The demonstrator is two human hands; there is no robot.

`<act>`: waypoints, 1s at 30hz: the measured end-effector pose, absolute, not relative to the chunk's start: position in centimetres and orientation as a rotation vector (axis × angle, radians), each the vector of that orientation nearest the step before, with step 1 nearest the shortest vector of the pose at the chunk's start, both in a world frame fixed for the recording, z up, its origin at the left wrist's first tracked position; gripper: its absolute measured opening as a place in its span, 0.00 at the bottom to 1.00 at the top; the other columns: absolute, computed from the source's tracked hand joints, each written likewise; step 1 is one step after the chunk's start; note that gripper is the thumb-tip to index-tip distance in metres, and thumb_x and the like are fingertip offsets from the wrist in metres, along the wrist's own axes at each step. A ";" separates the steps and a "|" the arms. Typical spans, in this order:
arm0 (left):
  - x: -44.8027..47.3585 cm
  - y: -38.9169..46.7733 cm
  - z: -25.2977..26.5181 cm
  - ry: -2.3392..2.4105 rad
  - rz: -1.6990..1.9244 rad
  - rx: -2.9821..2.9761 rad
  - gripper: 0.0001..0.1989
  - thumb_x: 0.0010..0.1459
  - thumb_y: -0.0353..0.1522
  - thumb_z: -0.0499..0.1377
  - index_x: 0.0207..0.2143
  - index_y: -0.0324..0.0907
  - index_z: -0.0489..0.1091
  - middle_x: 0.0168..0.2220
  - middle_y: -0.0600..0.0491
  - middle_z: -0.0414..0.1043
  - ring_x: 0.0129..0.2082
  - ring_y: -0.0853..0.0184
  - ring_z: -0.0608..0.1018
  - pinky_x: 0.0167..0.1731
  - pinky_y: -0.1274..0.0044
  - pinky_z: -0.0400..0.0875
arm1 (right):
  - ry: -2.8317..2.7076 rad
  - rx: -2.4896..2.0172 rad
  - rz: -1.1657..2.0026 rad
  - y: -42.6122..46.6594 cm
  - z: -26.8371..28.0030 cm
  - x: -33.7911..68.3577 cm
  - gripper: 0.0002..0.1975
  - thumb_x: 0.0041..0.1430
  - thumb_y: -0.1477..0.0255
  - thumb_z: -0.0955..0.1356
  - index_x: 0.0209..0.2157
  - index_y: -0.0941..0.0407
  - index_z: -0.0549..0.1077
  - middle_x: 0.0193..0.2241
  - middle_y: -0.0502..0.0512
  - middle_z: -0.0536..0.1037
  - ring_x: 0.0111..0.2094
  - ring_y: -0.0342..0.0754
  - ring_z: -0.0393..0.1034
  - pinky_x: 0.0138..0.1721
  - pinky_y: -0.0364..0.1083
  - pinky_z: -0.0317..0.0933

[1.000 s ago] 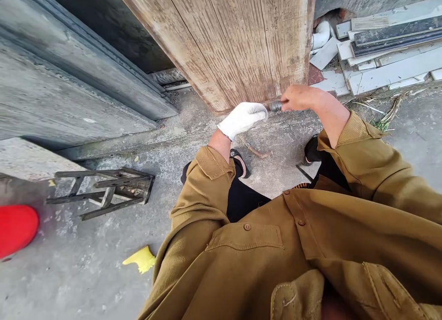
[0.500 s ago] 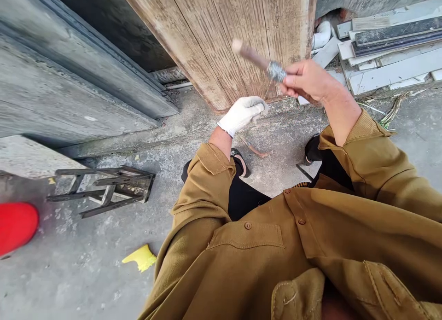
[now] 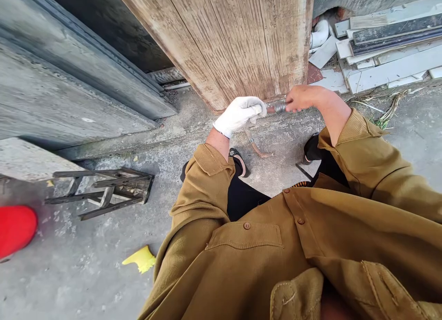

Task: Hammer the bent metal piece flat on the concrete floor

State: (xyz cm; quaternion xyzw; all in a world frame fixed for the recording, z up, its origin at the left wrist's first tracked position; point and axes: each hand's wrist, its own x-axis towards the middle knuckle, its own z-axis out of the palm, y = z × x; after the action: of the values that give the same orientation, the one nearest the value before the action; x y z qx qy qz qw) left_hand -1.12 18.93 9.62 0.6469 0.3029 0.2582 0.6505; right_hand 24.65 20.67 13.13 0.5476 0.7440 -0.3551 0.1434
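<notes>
My left hand [image 3: 241,115], in a white knitted glove, is closed with thumb against fingers. A thin wire ran to it from the coil in the earlier view; the strand is hard to see now. My bare right hand [image 3: 301,98] is closed on a short wooden stick [image 3: 270,109] with a coil of silvery wire [image 3: 279,107] wound round it. The stick lies level between my hands, its far end next to the glove, perhaps behind it. Below the glove, a bent brown rod-like piece [image 3: 259,151] lies on the concrete.
A wooden plank panel [image 3: 238,39] stands just ahead of my hands. Stacked boards [image 3: 390,57] and a white pipe elbow [image 3: 320,33] are at right. To the left are a dark wooden frame [image 3: 110,191], a red rounded object [image 3: 15,230] and a yellow scrap [image 3: 141,259].
My right hand has swung the stick down and turned it level, bringing its end to the glove. My left hand has stayed nearly in place, closed.
</notes>
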 end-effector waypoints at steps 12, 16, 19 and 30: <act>0.4 18.4 9.2 0.896 0.630 1.507 0.06 0.63 0.29 0.63 0.32 0.36 0.73 0.26 0.53 0.73 0.20 0.77 0.66 0.22 0.81 0.63 | 2.470 1.581 -2.246 19.0 15.4 25.5 0.10 0.68 0.70 0.69 0.31 0.58 0.74 0.28 0.51 0.74 0.26 0.40 0.61 0.28 0.43 0.55; 0.7 18.0 9.2 0.833 0.548 1.543 0.06 0.60 0.29 0.63 0.32 0.35 0.74 0.27 0.52 0.75 0.19 0.77 0.66 0.21 0.82 0.62 | 2.400 2.174 -1.766 20.2 14.0 24.9 0.13 0.68 0.75 0.67 0.26 0.56 0.71 0.22 0.50 0.69 0.23 0.41 0.61 0.28 0.44 0.56; 0.4 18.1 9.1 0.788 0.520 1.580 0.07 0.59 0.31 0.63 0.31 0.35 0.75 0.26 0.52 0.75 0.19 0.77 0.66 0.21 0.82 0.61 | 2.408 2.184 -1.240 20.7 13.4 24.7 0.09 0.65 0.72 0.70 0.29 0.55 0.73 0.23 0.51 0.71 0.29 0.46 0.68 0.34 0.46 0.60; -0.8 18.9 8.7 0.826 0.428 1.628 0.07 0.57 0.32 0.66 0.31 0.35 0.77 0.28 0.51 0.77 0.25 0.71 0.74 0.31 0.78 0.71 | 2.099 0.875 -1.586 19.1 13.2 24.7 0.07 0.66 0.73 0.71 0.32 0.59 0.79 0.21 0.46 0.72 0.25 0.39 0.64 0.30 0.42 0.57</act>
State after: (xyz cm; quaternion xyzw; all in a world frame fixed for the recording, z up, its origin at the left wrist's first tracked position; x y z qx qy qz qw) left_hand -0.83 18.87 8.73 0.7000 0.3550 0.1841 0.5917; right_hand 24.66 19.10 13.20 0.3101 0.7442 -0.5624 0.1834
